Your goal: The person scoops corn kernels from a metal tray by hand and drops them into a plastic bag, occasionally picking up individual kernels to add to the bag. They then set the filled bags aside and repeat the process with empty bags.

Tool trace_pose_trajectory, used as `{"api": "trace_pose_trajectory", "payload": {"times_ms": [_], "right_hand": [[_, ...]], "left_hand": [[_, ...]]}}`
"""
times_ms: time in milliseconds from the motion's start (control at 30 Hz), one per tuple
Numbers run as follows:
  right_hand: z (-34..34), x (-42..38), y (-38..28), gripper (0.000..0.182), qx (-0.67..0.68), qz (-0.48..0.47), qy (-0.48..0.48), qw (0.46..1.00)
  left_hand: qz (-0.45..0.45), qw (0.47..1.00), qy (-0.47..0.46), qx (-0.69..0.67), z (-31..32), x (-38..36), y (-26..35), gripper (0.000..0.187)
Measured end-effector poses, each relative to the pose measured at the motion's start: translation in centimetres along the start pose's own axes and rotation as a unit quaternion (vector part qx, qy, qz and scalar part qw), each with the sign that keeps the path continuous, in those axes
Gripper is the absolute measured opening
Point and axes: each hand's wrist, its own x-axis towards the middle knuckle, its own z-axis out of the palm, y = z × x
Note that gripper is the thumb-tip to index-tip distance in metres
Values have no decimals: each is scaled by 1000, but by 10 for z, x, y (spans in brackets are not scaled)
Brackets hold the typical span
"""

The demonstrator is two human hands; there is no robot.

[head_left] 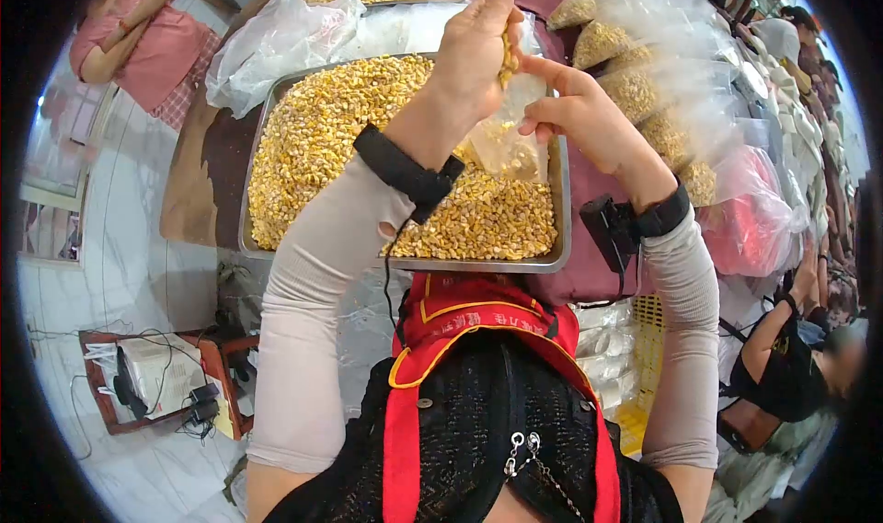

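My left hand point(471, 58) is raised over the far right part of a metal tray point(563, 215). Its fingers are curled around yellow corn kernels point(509, 61), which show at the palm side. My right hand point(589, 118) faces it, index finger stretched out to the kernels, thumb apart and the other fingers bent. Below the hands a clear plastic bag point(508, 146) with some kernels in it rests on the heap of corn point(340, 146) that fills the tray. The left palm is mostly hidden from me.
Several filled clear bags point(635, 91) line the table's right side, with a pink plastic bag point(745, 210) nearer. Another corn tray point(377, 0) and crumpled plastic point(285, 40) lie beyond. One person point(138, 45) stands at left; another point(782, 357) is at right.
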Motion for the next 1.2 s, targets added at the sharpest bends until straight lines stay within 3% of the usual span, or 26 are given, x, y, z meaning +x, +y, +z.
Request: {"api": "trace_pose_trajectory", "payload": {"times_ms": [33,67,133,267,333,400,467,500,567,633,667,733,767,833,867,933,1000,1067,1133,1167,1200], "right_hand": [[-2,-1,3,56,4,6,4,1000],[-3,-2,4,53,8,13,9,1000],[-5,-3,2,53,11,20,15,1000],[-8,2,6,54,12,34,13,999],[-10,2,7,53,19,34,26,999],[-13,2,9,52,28,35,36,998],[-20,1,9,51,59,22,55,996],[-26,1,11,49,46,24,60,997],[-26,-1,7,48,56,6,68,996],[-26,-3,3,52,57,-21,81,995],[-27,-3,2,52,56,-22,79,995],[-30,-2,1,52,59,2,61,996],[-31,-2,1,52,57,2,59,997],[-31,-1,4,52,64,5,71,995],[-32,-1,4,52,63,5,68,996],[-32,-1,5,52,67,25,61,996],[-30,1,9,50,67,31,61,995],[-28,1,9,48,67,37,62,995],[-25,1,9,49,66,28,65,995],[-23,2,7,49,67,28,63,995],[-22,2,3,49,61,26,57,996]], "left_hand": [[6,996,20,84,-4,-1,0,37],[4,996,18,85,-8,-2,0,37],[15,986,-27,166,-12,-3,3,38],[31,989,-32,144,-14,-1,8,37],[-27,994,-40,100,-22,3,22,30],[-29,998,-21,43,-42,13,24,27],[18,987,15,158,-66,18,25,30],[-32,973,65,218,-86,20,15,26],[-112,889,63,439,-137,19,-12,18],[-94,798,61,592,-171,10,-44,21],[-93,798,62,592,-193,7,-64,21],[71,601,-109,789,-217,4,-85,15],[71,602,-106,788,-216,0,-90,15],[49,422,-284,860,-169,-28,-79,15],[47,423,-281,860,-158,-37,-78,15],[-20,524,-235,819,-147,-51,-78,17],[4,530,-239,814,-152,-56,-73,19],[-50,550,-264,791,-156,-55,-61,19],[-15,579,-249,776,-171,-51,-53,19],[-100,734,-122,660,-178,-48,-50,18],[-177,845,13,505,-176,-47,-43,18]]}}
